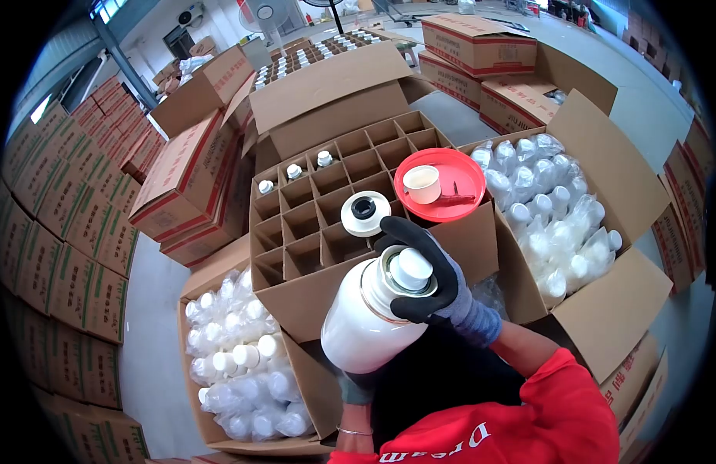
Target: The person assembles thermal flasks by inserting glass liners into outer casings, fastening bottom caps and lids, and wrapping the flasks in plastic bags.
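A large white vacuum flask (365,313) is tilted in front of me, its mouth facing up and away. A white stopper (410,268) sits in its metal-rimmed neck. My right hand (439,282), in a black and grey glove, is closed round the neck with its fingers on the rim. Below the flask, my left hand (358,390) holds the base; its fingers are mostly hidden. Just beyond the neck, a white round lid with a black centre ring (365,214) rests on the cardboard dividers. Beside it, a red round tray (470,166) holds a white cup (422,184) and a small dark red piece.
The divided carton (311,298) has three white-capped bottles in its far-left cells. Open cartons of plastic-wrapped white parts stand left (311,387) and right (528,298). Another divided carton of bottles (319,58) is behind. Stacked cartons (64,209) line the left side.
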Demonstrator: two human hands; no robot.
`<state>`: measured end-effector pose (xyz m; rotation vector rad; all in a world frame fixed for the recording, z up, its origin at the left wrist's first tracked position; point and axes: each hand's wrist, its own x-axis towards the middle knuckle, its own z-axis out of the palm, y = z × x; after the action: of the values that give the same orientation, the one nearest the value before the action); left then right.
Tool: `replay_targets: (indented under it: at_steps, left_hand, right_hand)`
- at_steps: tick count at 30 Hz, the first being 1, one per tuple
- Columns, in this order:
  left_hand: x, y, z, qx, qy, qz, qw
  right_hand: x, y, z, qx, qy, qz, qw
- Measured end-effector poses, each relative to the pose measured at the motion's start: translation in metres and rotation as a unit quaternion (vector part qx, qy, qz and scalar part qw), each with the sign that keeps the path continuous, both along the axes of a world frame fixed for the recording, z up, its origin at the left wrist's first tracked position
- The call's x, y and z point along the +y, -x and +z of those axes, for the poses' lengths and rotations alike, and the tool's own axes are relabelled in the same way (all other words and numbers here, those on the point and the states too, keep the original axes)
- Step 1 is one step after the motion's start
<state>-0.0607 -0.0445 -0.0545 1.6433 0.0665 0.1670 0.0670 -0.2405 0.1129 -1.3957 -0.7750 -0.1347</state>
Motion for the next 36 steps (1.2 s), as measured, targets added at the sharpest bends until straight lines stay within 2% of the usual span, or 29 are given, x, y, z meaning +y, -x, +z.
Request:
replay_targets:
  at_steps: [2, 4, 6, 9, 11, 12, 13, 14, 15, 16, 19, 21, 23, 25, 26, 27, 28, 29, 30, 31, 33, 34, 35, 36]
  left_hand:
    - [0.004, 0.000, 0.001, 0.019, 0.006, -0.008, 1.000]
    - [0.013, -0.001, 0.006, 0.042, 0.032, -0.018, 0.998]
    - [0.033, -0.010, 0.021, 0.069, 0.073, -0.037, 0.994]
    - [0.071, -0.029, 0.069, 0.117, 0.106, -0.092, 0.983]
    - [0.089, -0.048, 0.110, 0.144, 0.075, -0.151, 0.975]
    - [0.092, -0.058, 0.130, 0.149, 0.026, -0.189, 0.970]
    - [0.087, -0.069, 0.147, 0.146, -0.050, -0.226, 0.962]
    - [0.075, -0.079, 0.162, 0.126, -0.160, -0.258, 0.944]
    - [0.056, -0.089, 0.169, 0.062, -0.317, -0.285, 0.903]
    - [0.033, -0.085, 0.184, 0.056, -0.402, -0.280, 0.870]
    - [0.009, -0.092, 0.165, 0.021, -0.478, -0.332, 0.813]
    - [0.010, -0.098, 0.151, 0.045, -0.486, -0.360, 0.795]
    - [0.018, -0.107, 0.086, -0.273, -0.417, -0.304, 0.812]
    - [0.019, -0.089, 0.071, -0.181, -0.399, -0.345, 0.830]
    - [0.007, -0.087, 0.078, 0.063, -0.392, -0.410, 0.821]
    - [0.004, -0.087, 0.050, 0.131, -0.459, -0.443, 0.759]
    - [0.002, -0.084, 0.045, 0.078, -0.427, -0.441, 0.786]
    - [-0.002, -0.085, 0.064, 0.105, -0.441, -0.439, 0.775]
    - [-0.007, -0.087, 0.083, 0.128, -0.455, -0.442, 0.762]
    - [-0.006, -0.084, 0.076, 0.106, -0.445, -0.428, 0.780]
    - [0.001, -0.080, 0.055, 0.047, -0.423, -0.409, 0.807]
    - [-0.003, -0.081, 0.074, 0.076, -0.447, -0.424, 0.784]
    - [-0.001, -0.083, 0.075, 0.049, -0.420, -0.421, 0.803]
    - [0.003, -0.080, 0.074, 0.027, -0.389, -0.416, 0.821]
  right_hand:
    - [0.000, 0.000, -0.005, 0.009, -0.044, -0.013, 0.999]
    - [-0.005, 0.002, -0.009, 0.019, -0.008, -0.037, 0.999]
    - [-0.011, -0.001, -0.030, -0.037, 0.036, -0.052, 0.997]
    - [-0.025, 0.018, -0.058, -0.002, 0.116, -0.050, 0.992]
    - [-0.038, 0.039, -0.080, 0.037, 0.202, -0.024, 0.978]
    - [-0.046, 0.055, -0.072, 0.083, 0.321, -0.013, 0.943]
    - [-0.046, 0.065, -0.081, 0.081, 0.424, 0.015, 0.902]
    - [-0.046, 0.069, -0.097, 0.083, 0.449, 0.032, 0.889]
    - [-0.045, 0.065, -0.092, 0.104, 0.523, 0.087, 0.842]
    - [-0.044, 0.060, -0.086, 0.125, 0.590, 0.142, 0.785]
    - [-0.051, 0.055, -0.098, 0.093, 0.582, 0.176, 0.789]
    - [-0.055, 0.038, -0.095, 0.017, 0.632, 0.176, 0.755]
    - [-0.055, 0.001, -0.083, 0.013, 0.593, 0.164, 0.788]
    - [-0.043, -0.041, -0.077, 0.011, 0.557, 0.087, 0.826]
    - [-0.029, -0.063, -0.076, -0.003, 0.541, 0.050, 0.840]
    - [-0.014, -0.085, -0.081, -0.017, 0.524, 0.005, 0.852]
    - [0.002, -0.112, -0.106, -0.070, 0.460, -0.021, 0.885]
    - [0.019, -0.124, -0.101, -0.129, 0.433, -0.069, 0.889]
    - [0.039, -0.149, -0.107, -0.154, 0.408, -0.069, 0.897]
    - [0.063, -0.177, -0.125, -0.241, 0.349, -0.126, 0.897]
    - [0.090, -0.208, -0.125, -0.202, 0.480, -0.129, 0.844]
    - [0.102, -0.218, -0.130, -0.148, 0.554, -0.131, 0.809]
    - [0.109, -0.235, -0.136, -0.096, 0.594, -0.082, 0.794]
    - [0.113, -0.258, -0.163, -0.109, 0.575, -0.033, 0.810]
